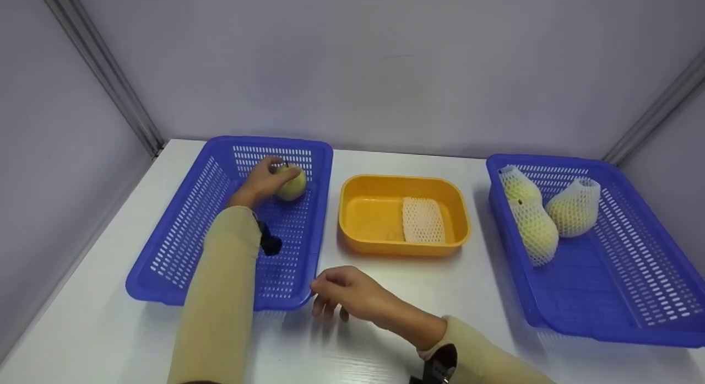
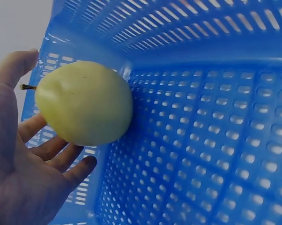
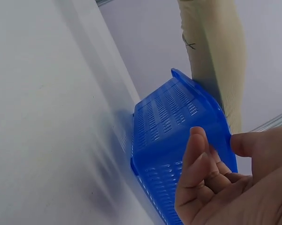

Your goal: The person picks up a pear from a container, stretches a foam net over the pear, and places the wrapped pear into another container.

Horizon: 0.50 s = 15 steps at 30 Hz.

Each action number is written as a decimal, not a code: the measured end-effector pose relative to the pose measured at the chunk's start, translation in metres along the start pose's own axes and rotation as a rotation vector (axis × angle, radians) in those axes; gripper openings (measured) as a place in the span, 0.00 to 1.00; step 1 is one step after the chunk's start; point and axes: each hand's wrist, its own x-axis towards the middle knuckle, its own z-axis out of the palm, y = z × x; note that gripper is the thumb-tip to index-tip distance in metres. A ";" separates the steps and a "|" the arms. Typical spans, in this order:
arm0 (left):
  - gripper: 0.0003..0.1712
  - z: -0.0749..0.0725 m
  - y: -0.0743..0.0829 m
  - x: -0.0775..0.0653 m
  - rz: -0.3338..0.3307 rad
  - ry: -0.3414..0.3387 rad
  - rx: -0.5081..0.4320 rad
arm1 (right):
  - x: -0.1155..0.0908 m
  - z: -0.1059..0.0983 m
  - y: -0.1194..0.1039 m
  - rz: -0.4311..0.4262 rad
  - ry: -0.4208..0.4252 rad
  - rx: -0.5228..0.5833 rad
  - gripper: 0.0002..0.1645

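Note:
A yellow-green pear (image 1: 292, 183) with a dark stem stands upright in the far right corner of the left blue basket (image 1: 165, 257). My left hand (image 2: 33, 154) is around it, fingers spread along one side; the thumb stands apart from the fruit in the left wrist view. From the head view, this same hand (image 1: 266, 180) reaches in over the basket's far half. Beside the basket's near right corner hangs my right hand (image 1: 352, 293), its fingers loosely bent and nothing between them. The right wrist view has the right hand (image 3: 225, 187) overlapping the basket's corner.
A yellow tub (image 1: 369, 246) in the middle holds a white foam net (image 1: 423, 220). To the right, another blue basket (image 1: 573, 296) contains several pears in foam nets, among them one pear (image 1: 574, 209) near its middle. Pale walls (image 1: 407, 70) enclose the white table (image 1: 341, 356).

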 end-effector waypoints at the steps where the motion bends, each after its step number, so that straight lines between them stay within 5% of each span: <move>1: 0.46 0.002 0.000 0.001 -0.001 0.000 -0.007 | 0.000 0.001 0.000 0.000 -0.004 0.023 0.18; 15: 0.45 0.019 -0.004 0.011 -0.002 0.057 0.035 | 0.001 0.003 -0.004 0.000 -0.031 0.073 0.14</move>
